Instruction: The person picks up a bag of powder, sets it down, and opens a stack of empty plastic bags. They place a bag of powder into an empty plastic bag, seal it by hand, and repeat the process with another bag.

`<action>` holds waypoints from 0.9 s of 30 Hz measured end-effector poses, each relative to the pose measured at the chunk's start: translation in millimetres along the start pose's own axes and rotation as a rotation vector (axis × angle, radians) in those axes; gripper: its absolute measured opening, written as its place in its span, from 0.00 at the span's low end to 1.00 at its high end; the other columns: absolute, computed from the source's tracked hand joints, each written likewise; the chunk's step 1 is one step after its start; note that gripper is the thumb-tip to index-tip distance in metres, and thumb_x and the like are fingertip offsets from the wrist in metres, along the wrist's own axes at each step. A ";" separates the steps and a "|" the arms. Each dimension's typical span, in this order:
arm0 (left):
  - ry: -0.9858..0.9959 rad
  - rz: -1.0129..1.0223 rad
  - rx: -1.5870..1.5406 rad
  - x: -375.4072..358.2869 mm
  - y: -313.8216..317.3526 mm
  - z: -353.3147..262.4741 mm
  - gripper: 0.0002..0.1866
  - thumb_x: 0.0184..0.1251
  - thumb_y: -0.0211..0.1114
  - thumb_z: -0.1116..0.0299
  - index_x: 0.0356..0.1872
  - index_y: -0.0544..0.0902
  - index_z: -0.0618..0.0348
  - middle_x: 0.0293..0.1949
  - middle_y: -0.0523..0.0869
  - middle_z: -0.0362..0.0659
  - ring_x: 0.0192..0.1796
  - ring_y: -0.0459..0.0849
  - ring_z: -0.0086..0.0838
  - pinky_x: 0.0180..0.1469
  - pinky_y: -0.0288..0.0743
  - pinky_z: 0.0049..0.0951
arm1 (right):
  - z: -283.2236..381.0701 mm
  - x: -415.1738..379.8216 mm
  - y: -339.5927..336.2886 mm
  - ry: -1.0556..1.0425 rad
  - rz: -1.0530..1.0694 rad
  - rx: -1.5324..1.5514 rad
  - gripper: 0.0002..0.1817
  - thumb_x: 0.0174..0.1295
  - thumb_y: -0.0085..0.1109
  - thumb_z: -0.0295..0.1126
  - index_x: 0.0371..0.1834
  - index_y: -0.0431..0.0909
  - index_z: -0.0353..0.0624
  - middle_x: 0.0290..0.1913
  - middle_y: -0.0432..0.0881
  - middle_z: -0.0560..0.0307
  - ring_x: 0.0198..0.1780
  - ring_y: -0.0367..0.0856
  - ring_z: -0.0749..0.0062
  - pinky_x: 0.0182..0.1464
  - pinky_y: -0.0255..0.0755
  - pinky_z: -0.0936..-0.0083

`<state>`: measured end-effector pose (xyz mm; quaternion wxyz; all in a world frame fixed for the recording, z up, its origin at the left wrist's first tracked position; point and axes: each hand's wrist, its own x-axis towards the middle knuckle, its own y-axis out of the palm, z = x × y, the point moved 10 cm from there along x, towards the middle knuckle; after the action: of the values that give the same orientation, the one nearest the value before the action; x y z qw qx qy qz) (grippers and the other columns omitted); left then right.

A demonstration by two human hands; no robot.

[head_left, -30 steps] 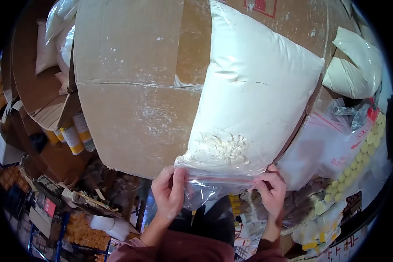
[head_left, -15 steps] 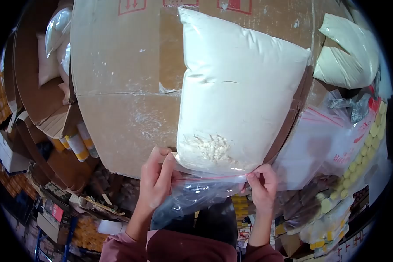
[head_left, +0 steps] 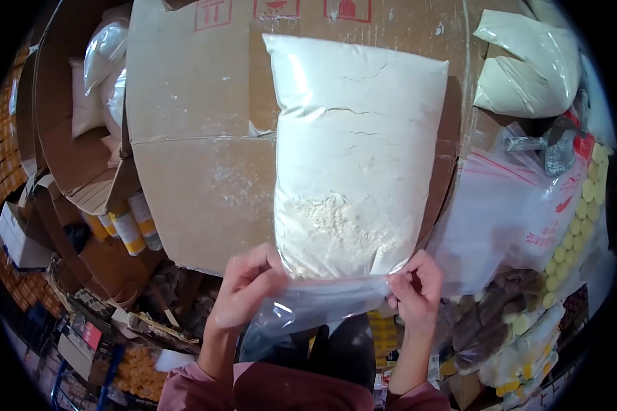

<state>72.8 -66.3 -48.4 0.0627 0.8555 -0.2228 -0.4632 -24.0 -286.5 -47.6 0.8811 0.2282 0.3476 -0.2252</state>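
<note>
A large clear zip bag of white powder lies on a cardboard box, its open end toward me. Loose crumbly powder shows near that end, and cracks run across the packed part. My left hand is closed on the left corner of the bag's mouth. At the right corner, my right hand pinches the bag's edge between thumb and fingers. Between my hands the empty clear plastic flap hangs over the box's front edge, a reddish zip line along it.
The cardboard box top is dusted with powder. At the right lie a filled bag, a stack of flat zip bags and a metal scoop. An open carton with filled bags stands at the left.
The powder bag has shifted slightly left and its far end has come lower in view. Its powder has spread and cracked more near the mouth. Both hands still grip the corners.
</note>
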 end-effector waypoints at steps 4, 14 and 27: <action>0.047 0.082 -0.089 -31.0 20.6 -20.0 0.04 0.67 0.57 0.78 0.31 0.76 0.62 0.26 0.78 0.34 0.32 0.75 0.15 0.35 0.65 0.16 | 28.2 -27.6 7.7 -0.068 0.071 0.014 0.11 0.61 0.70 0.27 0.29 0.75 0.37 0.25 0.78 0.62 0.22 0.67 0.88 0.24 0.58 0.87; 0.060 0.117 -0.033 -118.9 21.4 -51.1 0.05 0.61 0.60 0.80 0.25 0.77 0.64 0.26 0.79 0.38 0.26 0.71 0.17 0.31 0.61 0.18 | 73.4 -105.7 48.5 -0.027 0.140 0.000 0.09 0.54 0.72 0.28 0.26 0.79 0.38 0.21 0.76 0.66 0.22 0.66 0.88 0.26 0.58 0.86; -0.003 0.022 -0.296 -92.9 5.9 -21.8 0.09 0.71 0.59 0.72 0.28 0.76 0.60 0.26 0.77 0.37 0.33 0.71 0.21 0.39 0.65 0.25 | 35.0 -98.6 43.4 0.171 0.032 0.163 0.12 0.59 0.67 0.31 0.31 0.74 0.36 0.28 0.75 0.64 0.29 0.68 0.86 0.33 0.59 0.86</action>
<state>45.0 -32.9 36.8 0.1931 0.8337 -0.1615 -0.4916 -46.8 -248.1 56.6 0.8301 0.3231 0.3984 -0.2186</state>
